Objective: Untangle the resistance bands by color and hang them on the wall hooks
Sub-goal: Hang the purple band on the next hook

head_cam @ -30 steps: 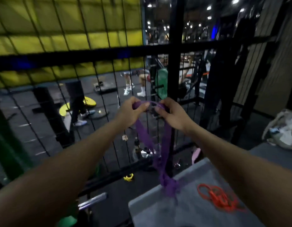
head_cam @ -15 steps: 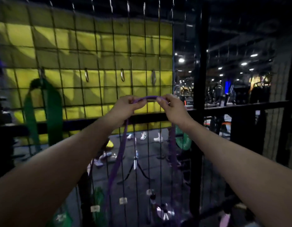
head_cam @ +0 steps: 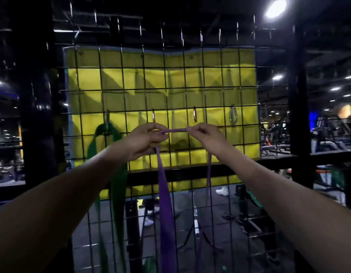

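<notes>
I hold a purple resistance band (head_cam: 164,194) up in front of a black wire grid wall (head_cam: 170,79). My left hand (head_cam: 145,141) pinches its top at one end and my right hand (head_cam: 205,135) pinches the other, with a short stretch taut between them. Both strands hang down out of view. A green band (head_cam: 115,190) hangs from the leftmost metal hook (head_cam: 106,118). Three more hooks sit on the same row: one (head_cam: 153,117) just above my left hand, one (head_cam: 194,115) above my right hand, and one (head_cam: 233,115) further right.
A yellow mat (head_cam: 131,79) covers the far side of the grid. Thick black posts (head_cam: 297,107) frame the panel on both sides. Behind the grid lies a dim gym floor with machines (head_cam: 249,217) and a person's white shoes (head_cam: 222,191).
Both hands have lifted the purple band from the grey table up to the hook row. My view has tilted up, so the table and the orange band have dropped out of sight.
</notes>
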Motion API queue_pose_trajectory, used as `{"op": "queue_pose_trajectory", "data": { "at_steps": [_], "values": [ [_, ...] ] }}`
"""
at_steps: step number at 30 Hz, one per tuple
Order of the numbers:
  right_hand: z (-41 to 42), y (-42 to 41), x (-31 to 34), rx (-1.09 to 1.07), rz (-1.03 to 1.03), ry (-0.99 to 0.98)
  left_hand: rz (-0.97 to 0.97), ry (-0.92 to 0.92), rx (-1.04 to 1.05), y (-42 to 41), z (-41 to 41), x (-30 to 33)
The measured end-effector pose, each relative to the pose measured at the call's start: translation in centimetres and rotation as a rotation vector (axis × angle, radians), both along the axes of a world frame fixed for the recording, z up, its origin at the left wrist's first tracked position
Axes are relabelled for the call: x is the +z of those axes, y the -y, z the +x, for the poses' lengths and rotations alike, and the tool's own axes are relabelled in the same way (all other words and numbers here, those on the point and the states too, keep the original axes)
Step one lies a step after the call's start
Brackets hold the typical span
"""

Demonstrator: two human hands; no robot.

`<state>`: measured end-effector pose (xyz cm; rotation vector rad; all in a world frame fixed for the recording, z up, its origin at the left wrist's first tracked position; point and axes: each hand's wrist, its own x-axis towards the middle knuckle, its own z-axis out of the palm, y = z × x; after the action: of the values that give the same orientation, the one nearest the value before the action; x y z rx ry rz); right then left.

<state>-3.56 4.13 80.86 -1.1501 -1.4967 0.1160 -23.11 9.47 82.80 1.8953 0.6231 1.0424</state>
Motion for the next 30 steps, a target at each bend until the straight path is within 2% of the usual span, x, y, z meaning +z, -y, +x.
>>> {"op": "queue_pose_trajectory", "data": {
  "at_steps": [3,6,11,13,15,18,22,26,30],
  "values": [
    [-1.2,-1.7,0.9,0.050,0.002,0.002,0.027,0.013,-0.014,-1.6,-1.6,1.1],
    [-1.6,-3.7,1.9,0.079,-0.007,0.016,0.096,0.066,0.060,-3.0,-2.2,1.9],
    [-1.8,-7.1,2.7,0.150,-0.052,0.018,0.499,0.080,0.432,-4.9,-1.4,2.5],
    [-2.0,-8.1,3.6,0.146,-0.054,0.023,0.558,0.090,0.530,-5.5,-1.1,3.0],
    [-2.2,-9.2,4.8,0.150,-0.046,0.039,0.562,0.079,0.549,-5.9,-0.8,3.5],
    [-2.7,-10.6,6.5,0.025,0.027,0.178,0.570,0.044,0.539,-6.5,-0.2,3.8],
    [-4.6,-11.7,7.7,-0.090,0.055,0.293,0.530,0.107,0.550,-7.4,0.1,3.8],
    [-6.0,-13.8,8.0,-0.152,-0.052,0.168,0.499,0.204,0.566,-7.9,0.0,4.4],
    [-6.6,-15.5,7.9,-0.154,-0.054,0.014,0.475,0.214,0.543,-8.3,0.0,4.3]
  ]
}}
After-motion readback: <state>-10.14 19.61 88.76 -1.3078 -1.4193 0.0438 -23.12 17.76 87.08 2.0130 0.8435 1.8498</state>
